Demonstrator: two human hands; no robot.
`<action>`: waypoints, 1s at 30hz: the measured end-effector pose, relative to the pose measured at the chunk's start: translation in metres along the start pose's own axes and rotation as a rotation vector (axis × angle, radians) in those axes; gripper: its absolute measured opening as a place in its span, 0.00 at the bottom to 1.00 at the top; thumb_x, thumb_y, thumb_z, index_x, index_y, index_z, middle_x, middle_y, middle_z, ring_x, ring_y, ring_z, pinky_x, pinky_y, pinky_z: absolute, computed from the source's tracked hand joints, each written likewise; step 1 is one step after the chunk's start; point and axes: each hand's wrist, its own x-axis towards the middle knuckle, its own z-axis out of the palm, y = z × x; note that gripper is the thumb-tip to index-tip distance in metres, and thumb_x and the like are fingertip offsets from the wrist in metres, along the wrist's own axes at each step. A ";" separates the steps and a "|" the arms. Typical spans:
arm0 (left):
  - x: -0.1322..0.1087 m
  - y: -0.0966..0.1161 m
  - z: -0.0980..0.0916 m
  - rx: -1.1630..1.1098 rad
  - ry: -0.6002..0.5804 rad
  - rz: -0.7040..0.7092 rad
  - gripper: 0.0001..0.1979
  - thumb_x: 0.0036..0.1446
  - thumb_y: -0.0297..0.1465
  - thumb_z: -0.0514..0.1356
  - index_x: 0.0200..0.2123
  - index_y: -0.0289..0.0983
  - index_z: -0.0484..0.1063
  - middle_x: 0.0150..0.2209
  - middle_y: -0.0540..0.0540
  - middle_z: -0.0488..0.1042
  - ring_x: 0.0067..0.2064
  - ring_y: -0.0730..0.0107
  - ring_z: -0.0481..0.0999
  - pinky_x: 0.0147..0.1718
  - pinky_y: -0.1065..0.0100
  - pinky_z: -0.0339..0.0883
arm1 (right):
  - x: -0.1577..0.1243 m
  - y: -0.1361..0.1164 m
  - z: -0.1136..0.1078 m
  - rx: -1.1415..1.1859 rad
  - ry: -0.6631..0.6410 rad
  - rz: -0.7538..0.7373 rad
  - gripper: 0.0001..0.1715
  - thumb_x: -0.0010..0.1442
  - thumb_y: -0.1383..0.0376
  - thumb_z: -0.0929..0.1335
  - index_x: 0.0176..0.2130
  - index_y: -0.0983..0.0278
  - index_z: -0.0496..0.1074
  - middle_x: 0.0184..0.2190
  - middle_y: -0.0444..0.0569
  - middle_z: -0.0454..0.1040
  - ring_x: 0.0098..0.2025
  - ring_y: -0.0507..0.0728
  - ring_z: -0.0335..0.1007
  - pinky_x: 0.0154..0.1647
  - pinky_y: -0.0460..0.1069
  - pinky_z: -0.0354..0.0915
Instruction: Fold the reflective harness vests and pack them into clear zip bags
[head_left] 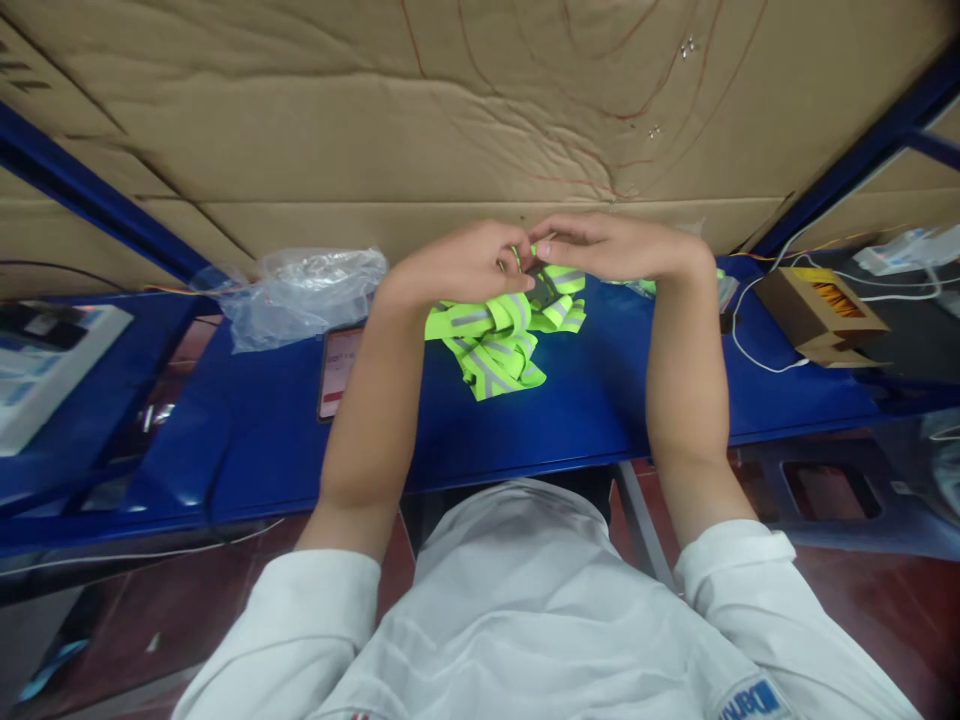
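A heap of neon-yellow straps with grey reflective stripes (499, 345) lies on the blue table (585, 410), in the middle near its far edge. My left hand (457, 268) and my right hand (604, 245) meet just above the far end of the heap. Both have their fingers pinched together on a strap end with a small dark piece (541, 288) between them. My forearms rest over the table's front edge.
A crumpled clear plastic bag (304, 290) lies at the left, a phone (339, 370) beside my left forearm. An open cardboard box with orange contents (821, 305) and white cables (757, 345) sit at the right. Cardboard sheets (450, 130) wall the back. A white box (45, 365) stands far left.
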 end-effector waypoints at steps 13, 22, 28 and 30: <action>-0.025 0.004 -0.026 -0.019 0.545 0.161 0.15 0.59 0.39 0.71 0.49 0.47 0.78 0.49 0.51 0.82 0.51 0.59 0.77 0.58 0.56 0.69 | 0.008 -0.005 0.000 -0.135 0.678 -0.084 0.07 0.63 0.61 0.72 0.35 0.62 0.73 0.32 0.44 0.74 0.34 0.55 0.64 0.39 0.51 0.62; -0.037 -0.023 -0.034 0.179 0.512 -0.046 0.38 0.55 0.43 0.73 0.67 0.51 0.68 0.55 0.50 0.78 0.49 0.57 0.70 0.57 0.51 0.68 | 0.001 -0.005 -0.009 -0.341 0.958 0.145 0.05 0.72 0.60 0.68 0.44 0.59 0.71 0.47 0.49 0.80 0.47 0.57 0.72 0.54 0.50 0.67; -0.044 -0.025 -0.041 0.181 0.552 -0.151 0.29 0.63 0.46 0.65 0.65 0.44 0.72 0.52 0.47 0.81 0.48 0.57 0.74 0.60 0.50 0.66 | 0.001 0.002 -0.013 -0.375 1.311 -0.015 0.08 0.79 0.60 0.61 0.48 0.59 0.67 0.48 0.54 0.75 0.52 0.59 0.70 0.59 0.52 0.67; -0.038 -0.015 -0.036 0.135 0.681 0.051 0.33 0.65 0.47 0.65 0.69 0.46 0.65 0.62 0.49 0.76 0.55 0.59 0.74 0.61 0.57 0.69 | 0.002 -0.003 -0.009 -0.416 1.383 -0.204 0.11 0.79 0.60 0.60 0.48 0.61 0.68 0.49 0.57 0.72 0.55 0.61 0.69 0.62 0.54 0.65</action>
